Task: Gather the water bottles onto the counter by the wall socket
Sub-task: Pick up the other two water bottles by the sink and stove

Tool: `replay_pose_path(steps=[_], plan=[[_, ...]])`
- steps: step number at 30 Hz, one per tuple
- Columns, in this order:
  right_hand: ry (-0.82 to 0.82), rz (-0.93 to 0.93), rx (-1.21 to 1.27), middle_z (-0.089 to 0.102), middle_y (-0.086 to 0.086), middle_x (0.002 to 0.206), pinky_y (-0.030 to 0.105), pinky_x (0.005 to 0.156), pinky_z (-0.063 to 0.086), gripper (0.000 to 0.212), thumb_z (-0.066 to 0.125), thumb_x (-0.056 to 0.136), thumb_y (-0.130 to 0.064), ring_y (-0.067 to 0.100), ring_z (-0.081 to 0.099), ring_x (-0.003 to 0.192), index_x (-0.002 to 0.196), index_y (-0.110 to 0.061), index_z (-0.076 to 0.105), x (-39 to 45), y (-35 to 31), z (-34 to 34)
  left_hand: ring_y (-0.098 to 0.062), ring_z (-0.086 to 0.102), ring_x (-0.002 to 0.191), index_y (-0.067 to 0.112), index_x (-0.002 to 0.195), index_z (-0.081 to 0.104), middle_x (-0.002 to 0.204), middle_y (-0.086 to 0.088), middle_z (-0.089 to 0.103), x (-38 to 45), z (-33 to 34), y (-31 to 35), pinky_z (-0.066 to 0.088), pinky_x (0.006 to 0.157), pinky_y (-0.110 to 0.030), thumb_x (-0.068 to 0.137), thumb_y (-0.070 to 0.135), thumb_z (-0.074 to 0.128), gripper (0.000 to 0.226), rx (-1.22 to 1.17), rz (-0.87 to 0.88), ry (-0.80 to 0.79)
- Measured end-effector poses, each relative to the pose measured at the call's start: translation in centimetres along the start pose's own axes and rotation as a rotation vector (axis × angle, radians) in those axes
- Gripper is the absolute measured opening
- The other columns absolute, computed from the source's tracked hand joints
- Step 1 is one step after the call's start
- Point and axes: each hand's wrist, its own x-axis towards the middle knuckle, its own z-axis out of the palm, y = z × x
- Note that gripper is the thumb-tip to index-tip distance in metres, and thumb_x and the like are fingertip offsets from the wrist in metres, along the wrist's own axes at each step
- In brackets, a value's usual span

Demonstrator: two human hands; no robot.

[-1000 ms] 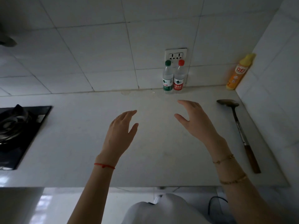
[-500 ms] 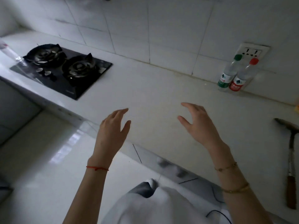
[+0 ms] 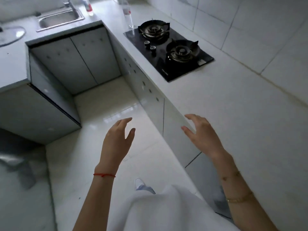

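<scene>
Two clear water bottles stand far off at the top of the head view. One bottle with a red label point(image 3: 128, 15) is on the white counter just beyond the stove. Another red-labelled bottle point(image 3: 88, 6) stands beside the sink. My left hand point(image 3: 117, 142) hovers over the floor, fingers apart, holding nothing. Spread and empty, my right hand point(image 3: 202, 136) hangs above the counter's front edge. The wall socket and the bottles beside it are out of view.
A black two-burner gas stove point(image 3: 168, 50) is set into the white counter point(image 3: 233, 114) along the tiled wall. A steel sink point(image 3: 60, 20) with a tap sits on the far counter. Grey cabinet doors point(image 3: 76, 62) line the corner. Glossy white floor point(image 3: 103, 104) lies ahead.
My view has swung left, away from the socket and its two bottles, which have left the frame. The stove, sink and two far bottles came into view. Both hands stay open.
</scene>
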Motion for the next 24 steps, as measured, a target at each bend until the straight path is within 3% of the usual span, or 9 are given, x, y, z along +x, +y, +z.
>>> replay_pose_path(steps=[11,24], plan=[[-0.108,-0.190,0.085,0.061,0.000,0.117,0.028,0.090,0.043,0.042,0.057,0.089,-0.038,0.015,0.054,0.110,0.127,-0.019,0.052,13.8,-15.9,12.4,-0.020,0.056,0.115,0.017,0.128,0.054,0.126,-0.003,0.060,8.1,-10.1,-16.2,0.046,0.097,-0.034,0.090,0.023,0.058,0.039,0.018,-0.173,0.114],[-0.211,-0.306,0.127,0.060,-0.001,0.124,0.027,0.095,0.043,0.045,0.058,0.088,-0.038,0.013,0.054,0.114,0.128,-0.018,0.051,34.5,-23.1,21.3,-0.018,0.055,0.120,0.013,0.127,0.055,0.128,-0.004,0.060,23.9,-13.6,-26.8,0.042,0.102,-0.029,0.089,0.020,0.060,0.040,-0.013,-0.295,0.221]])
